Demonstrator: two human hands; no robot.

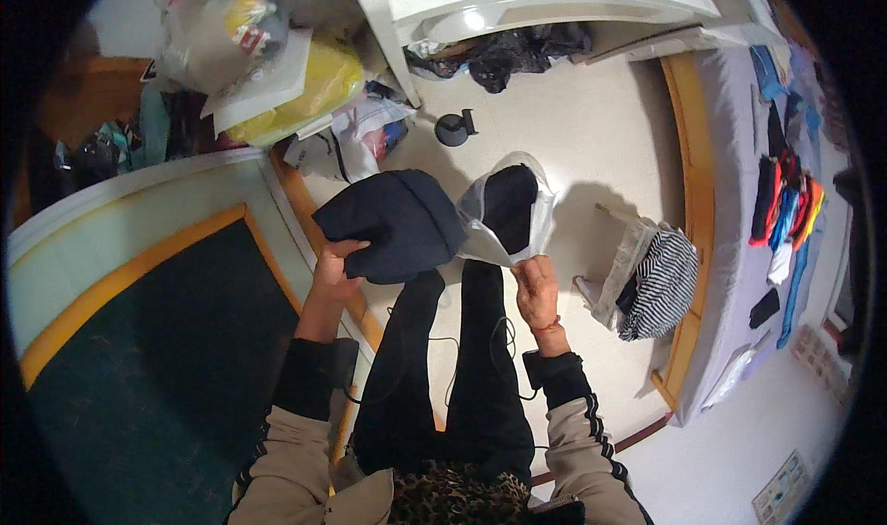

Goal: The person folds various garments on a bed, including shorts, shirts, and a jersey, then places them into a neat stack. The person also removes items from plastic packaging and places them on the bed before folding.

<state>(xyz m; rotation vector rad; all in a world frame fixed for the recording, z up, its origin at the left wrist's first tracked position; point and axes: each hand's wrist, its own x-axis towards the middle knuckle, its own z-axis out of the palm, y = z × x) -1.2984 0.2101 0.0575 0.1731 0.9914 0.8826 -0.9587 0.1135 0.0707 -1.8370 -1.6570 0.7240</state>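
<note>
My left hand (337,265) grips the lower left edge of a folded dark cloth, perhaps a garment (398,223), with the thumb on top. To its right, my right hand (537,289) pinches the lower rim of a white bag (544,213), whose mouth faces up. Inside the bag lies more black cloth (509,206). The dark cloth's right edge meets or overlaps the bag's left side; whether they touch is unclear. My black-clad legs are beneath both.
A stool (617,272) bearing a striped cloth (662,286) stands at the right, beside a bed (727,248) with folded clothes. A round black object (452,130) lies on the floor ahead. White (346,144) and yellow bags (319,85) are piled at upper left, near a green-topped surface (173,358).
</note>
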